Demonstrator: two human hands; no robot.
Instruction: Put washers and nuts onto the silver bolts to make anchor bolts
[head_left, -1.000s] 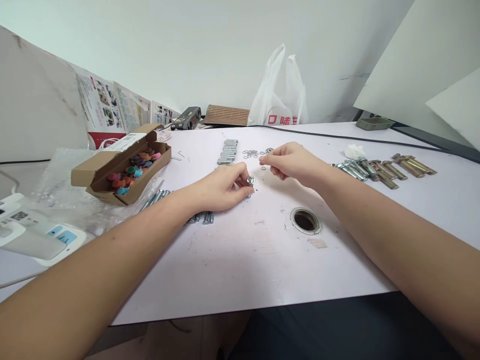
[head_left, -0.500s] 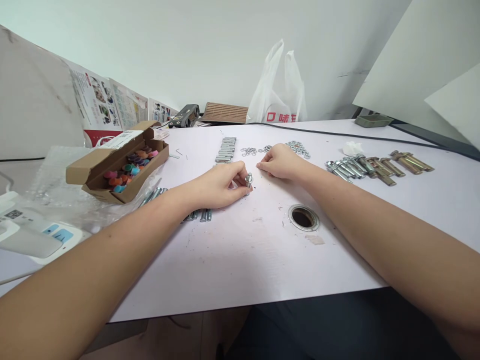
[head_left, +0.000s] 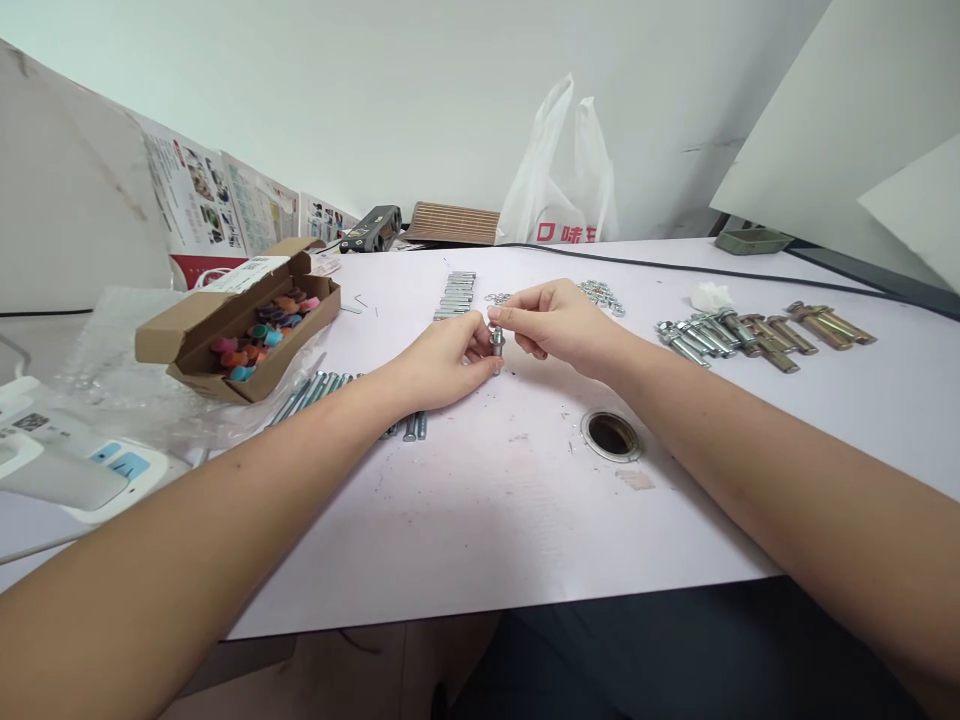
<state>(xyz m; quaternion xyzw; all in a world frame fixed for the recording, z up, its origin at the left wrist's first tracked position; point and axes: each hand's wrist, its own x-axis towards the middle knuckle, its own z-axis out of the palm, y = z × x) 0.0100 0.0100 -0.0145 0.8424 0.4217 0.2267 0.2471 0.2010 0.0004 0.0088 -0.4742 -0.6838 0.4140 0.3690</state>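
Note:
My left hand (head_left: pixel 442 362) is closed round a silver bolt (head_left: pixel 496 345) that it holds upright just above the white table (head_left: pixel 480 500). My right hand (head_left: pixel 555 320) pinches its fingertips together at the top of that bolt; what the pinch holds is too small to make out. Just behind my hands lie loose washers (head_left: pixel 496 298), a row of metal sleeves (head_left: pixel 456 295) and a small heap of nuts (head_left: pixel 598 293). More silver bolts (head_left: pixel 322 388) lie side by side under my left forearm.
An open cardboard box of coloured caps (head_left: pixel 251 335) sits at the left on clear plastic wrap. Assembled silver and brass anchor bolts (head_left: pixel 757 332) lie in a row at the right. A round cable hole (head_left: pixel 610 436) is in the tabletop. A white plastic bag (head_left: pixel 559 180) stands at the back.
My right hand went from the washers on the table back to the top of the bolt. My left hand lifted the bolt slightly toward it.

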